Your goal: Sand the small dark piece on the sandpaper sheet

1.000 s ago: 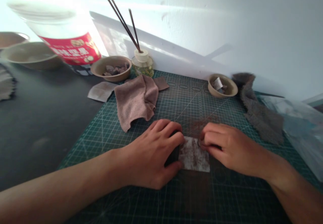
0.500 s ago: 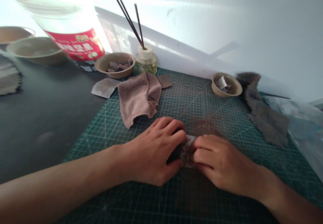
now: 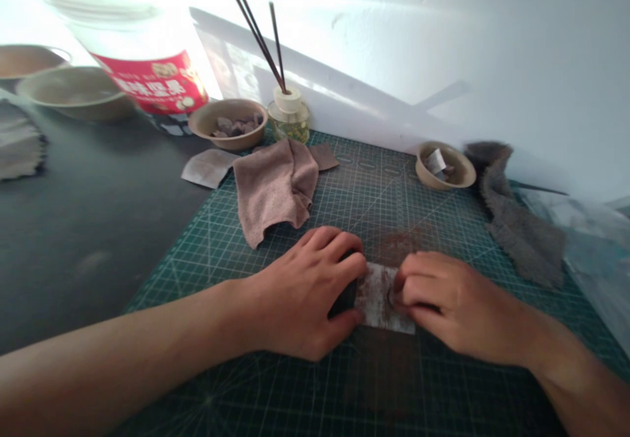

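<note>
A pale piece of sandpaper (image 3: 377,299), streaked with reddish-brown dust, lies on the green cutting mat (image 3: 207,365). My left hand (image 3: 308,296) grips its left side, fingers curled at the far edge and thumb at the near one. Over its right part, my right hand (image 3: 438,299) is closed in a pinch, fingertips down at the sheet. A small dark thing seems to show beneath those fingertips, but the fingers mostly hide it. Brown dust (image 3: 401,243) stains the mat beyond the sheet and also in front of it.
A brownish-pink cloth (image 3: 275,187) lies crumpled beyond my left hand. Behind it stand a bowl of stone-like pieces (image 3: 231,138) and a reed diffuser (image 3: 290,119). To the right are a small bowl (image 3: 426,174) and a grey cloth (image 3: 524,237). A large tub (image 3: 162,89) stands back left.
My right hand has slid to the right along the sandpaper, exposing more of its streaked surface. My left hand stays in place on the sheet. The view has shifted slightly.
</note>
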The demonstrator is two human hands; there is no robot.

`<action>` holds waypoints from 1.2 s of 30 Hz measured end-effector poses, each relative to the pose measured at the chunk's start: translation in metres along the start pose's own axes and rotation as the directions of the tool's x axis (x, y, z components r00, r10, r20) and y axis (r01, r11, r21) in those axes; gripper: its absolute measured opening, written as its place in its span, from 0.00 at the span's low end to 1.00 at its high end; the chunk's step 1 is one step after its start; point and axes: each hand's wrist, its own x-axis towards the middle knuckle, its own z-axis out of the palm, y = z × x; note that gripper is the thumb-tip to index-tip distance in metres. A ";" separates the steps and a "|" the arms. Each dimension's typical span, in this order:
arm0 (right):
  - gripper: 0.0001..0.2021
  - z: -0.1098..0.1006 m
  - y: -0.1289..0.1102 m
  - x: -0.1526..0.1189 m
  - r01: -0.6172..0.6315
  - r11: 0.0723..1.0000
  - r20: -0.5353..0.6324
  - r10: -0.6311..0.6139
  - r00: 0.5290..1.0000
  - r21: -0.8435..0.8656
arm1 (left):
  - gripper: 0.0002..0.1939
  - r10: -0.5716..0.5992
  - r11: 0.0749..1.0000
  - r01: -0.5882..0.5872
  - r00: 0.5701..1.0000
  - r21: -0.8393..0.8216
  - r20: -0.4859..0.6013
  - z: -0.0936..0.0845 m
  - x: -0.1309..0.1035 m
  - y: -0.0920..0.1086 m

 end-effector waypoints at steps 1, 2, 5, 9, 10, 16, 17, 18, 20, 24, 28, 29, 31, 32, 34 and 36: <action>0.09 0.001 -0.001 0.001 0.035 0.999 -0.001 -0.035 0.999 0.011 | 0.20 0.003 1.000 -0.003 1.000 -0.002 0.001 0.000 0.000 0.000; 0.09 0.002 -0.001 0.002 0.052 0.999 -0.032 -0.052 0.998 0.001 | 0.20 0.007 1.000 -0.007 1.000 -0.004 -0.001 0.000 0.000 0.000; 0.08 0.002 -0.001 0.005 -0.033 0.996 -0.152 0.021 0.988 -0.078 | 0.20 0.002 1.000 -0.002 1.000 -0.004 -0.009 0.000 0.001 0.000; 0.09 -0.002 -0.001 0.000 -0.032 0.999 -0.025 0.031 0.999 -0.032 | 0.20 -0.005 1.000 0.005 1.000 -0.009 -0.008 0.000 0.001 0.001; 0.09 -0.002 -0.002 -0.001 0.007 1.000 -0.009 -0.008 1.000 -0.012 | 0.20 -0.002 1.000 0.002 1.000 -0.009 -0.003 0.000 0.001 0.000; 0.09 -0.002 0.000 -0.001 -0.075 0.996 -0.105 0.070 0.992 -0.042 | 0.20 -0.012 1.000 0.012 1.000 -0.006 0.003 -0.001 0.001 0.000; 0.09 -0.003 0.000 -0.001 -0.074 0.997 -0.061 0.072 0.996 -0.023 | 0.20 -0.013 1.000 0.013 1.000 -0.009 0.002 -0.001 0.001 0.000; 0.09 -0.003 -0.001 -0.002 -0.044 0.999 -0.012 0.043 0.999 -0.005 | 0.20 -0.011 1.000 0.011 1.000 -0.010 0.004 -0.001 0.000 0.000; 0.09 -0.002 -0.002 -0.002 0.031 1.000 0.019 -0.031 0.999 0.002 | 0.21 -0.005 1.000 0.005 1.000 -0.012 0.010 0.000 0.000 0.001; 0.08 0.000 -0.002 -0.001 -0.057 0.998 -0.109 0.052 0.993 -0.040 | 0.20 -0.005 1.000 0.005 1.000 -0.005 0.002 0.000 0.000 0.000; 0.10 -0.001 -0.003 -0.003 -0.024 0.999 0.067 0.022 0.998 0.034 | 0.21 -0.013 1.000 0.013 1.000 -0.012 0.017 0.000 -0.001 0.001; 0.09 0.000 -0.003 -0.003 0.018 0.998 0.070 -0.022 0.997 0.067 | 0.21 -0.012 1.000 0.013 1.000 -0.013 0.023 0.000 -0.001 0.001; 0.07 0.001 -0.002 -0.001 0.051 0.998 -0.031 -0.049 0.998 0.046 | 0.21 -0.012 1.000 0.013 1.000 -0.012 0.026 0.000 -0.001 0.001; 0.08 0.001 -0.001 0.000 0.019 1.000 -0.076 -0.019 0.997 0.004 | 0.21 -0.012 1.000 0.012 1.000 -0.011 0.024 0.000 -0.001 0.001; 0.07 -0.002 0.003 0.000 -0.089 0.995 -0.136 0.084 0.987 -0.033 | 0.20 -0.015 1.000 0.015 1.000 -0.015 0.015 0.000 -0.001 0.001; 0.08 -0.005 0.004 -0.002 -0.084 0.996 -0.031 0.084 0.996 -0.016 | 0.20 -0.020 1.000 0.020 1.000 -0.017 0.009 -0.001 -0.001 0.001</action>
